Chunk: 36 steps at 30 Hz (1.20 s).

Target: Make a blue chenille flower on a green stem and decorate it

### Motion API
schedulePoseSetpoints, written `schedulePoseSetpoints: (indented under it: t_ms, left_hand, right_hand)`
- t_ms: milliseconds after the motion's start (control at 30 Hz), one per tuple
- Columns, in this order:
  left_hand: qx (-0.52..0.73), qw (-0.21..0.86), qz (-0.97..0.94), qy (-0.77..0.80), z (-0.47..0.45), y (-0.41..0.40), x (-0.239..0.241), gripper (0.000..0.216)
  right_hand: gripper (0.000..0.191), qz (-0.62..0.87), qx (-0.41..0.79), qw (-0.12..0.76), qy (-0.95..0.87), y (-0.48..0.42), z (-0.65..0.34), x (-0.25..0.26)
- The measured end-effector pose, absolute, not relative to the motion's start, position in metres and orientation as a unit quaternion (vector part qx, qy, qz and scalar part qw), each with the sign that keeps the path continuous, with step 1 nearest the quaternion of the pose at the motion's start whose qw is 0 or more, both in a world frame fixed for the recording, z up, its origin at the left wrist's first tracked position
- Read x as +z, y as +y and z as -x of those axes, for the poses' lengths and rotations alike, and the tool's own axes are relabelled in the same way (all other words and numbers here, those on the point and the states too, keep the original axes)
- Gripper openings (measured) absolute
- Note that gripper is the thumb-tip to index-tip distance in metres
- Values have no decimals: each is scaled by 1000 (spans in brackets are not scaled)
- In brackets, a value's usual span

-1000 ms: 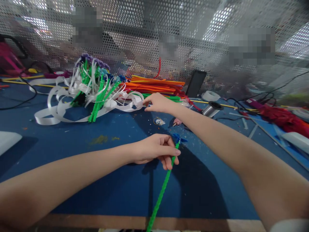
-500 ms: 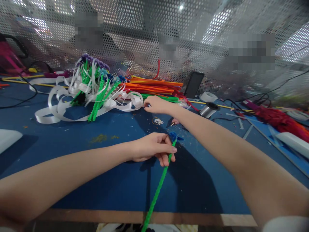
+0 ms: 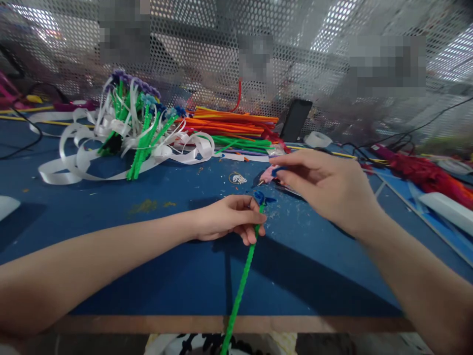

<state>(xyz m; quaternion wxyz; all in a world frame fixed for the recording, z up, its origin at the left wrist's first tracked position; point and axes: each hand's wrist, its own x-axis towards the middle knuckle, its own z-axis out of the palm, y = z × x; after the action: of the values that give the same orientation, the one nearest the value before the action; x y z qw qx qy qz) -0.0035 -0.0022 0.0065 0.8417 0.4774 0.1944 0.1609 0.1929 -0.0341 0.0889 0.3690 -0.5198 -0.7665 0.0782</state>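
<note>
My left hand [image 3: 232,219] pinches a fuzzy green stem [image 3: 242,281] just below its small dark blue flower head [image 3: 260,198]. The stem slants down past the table's front edge. To the right, my right hand [image 3: 318,182] curls its thumb and fingers around a pink glue gun [image 3: 266,174] with a pointed metal tip. A dark blue part shows between the fingertips; the rest of the tool is hidden behind the hand. Left of that tip lies a small pile of white beads [image 3: 238,179].
Green-stemmed flowers [image 3: 142,133] with white ribbon [image 3: 70,170] lie at the back left. Orange pipe cleaners [image 3: 229,123] and green ones [image 3: 244,144] are stacked behind the beads. A phone [image 3: 295,121] leans against the perforated metal screen [image 3: 207,59], beside a tape roll [image 3: 318,139].
My right hand has moved from beside the ribbon, rightward and closer, to the pink glue gun. My left hand keeps its pinch on the green stem. The view has shifted slightly.
</note>
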Motion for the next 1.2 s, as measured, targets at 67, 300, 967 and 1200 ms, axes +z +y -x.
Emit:
schedulePoseSetpoints:
  t_ms: [67,300,967,1200]
  left_hand:
    - [162,838,-480,202,3,-2,7,21]
    - [209,833,-464,216,1,-2,5,18]
    - [327,823,-397,241,2,2,5,22]
    - [333,807,-416,254,0,2,2,27]
  right_hand:
    - [19,544,102,368,-747,-43,-198,78]
    - [17,575,123,287,-756,-40,-202,89]
    - [12,551,240,150,-785,-16,-191,112]
    - [7,576,294,106,-755,-13,-189,99]
